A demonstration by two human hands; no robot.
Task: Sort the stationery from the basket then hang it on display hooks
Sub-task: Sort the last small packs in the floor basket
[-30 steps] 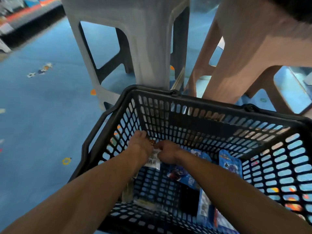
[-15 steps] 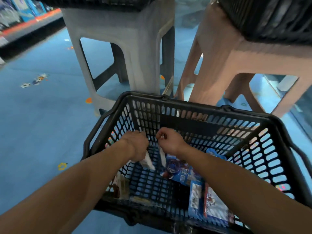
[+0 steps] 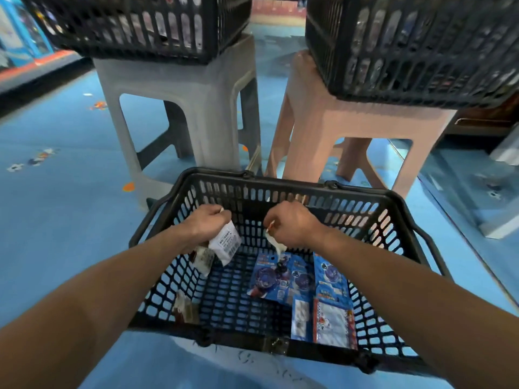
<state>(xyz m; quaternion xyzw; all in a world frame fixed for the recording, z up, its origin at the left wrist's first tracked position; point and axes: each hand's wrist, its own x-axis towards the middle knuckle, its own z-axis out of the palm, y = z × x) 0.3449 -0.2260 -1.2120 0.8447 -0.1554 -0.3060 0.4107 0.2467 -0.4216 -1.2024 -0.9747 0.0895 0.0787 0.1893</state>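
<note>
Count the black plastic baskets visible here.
3: the near basket, where the left hand grips a white packet and the right hand pinches a small packet; a second basket on the grey stool; a third basket on the pink stool. Others may be off-frame.

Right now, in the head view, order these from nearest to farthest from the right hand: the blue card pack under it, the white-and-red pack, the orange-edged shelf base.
1. blue card pack: lies just below the right hand.
2. white-and-red pack: near right corner of the basket.
3. orange-edged shelf base: far left, across the floor.
</note>
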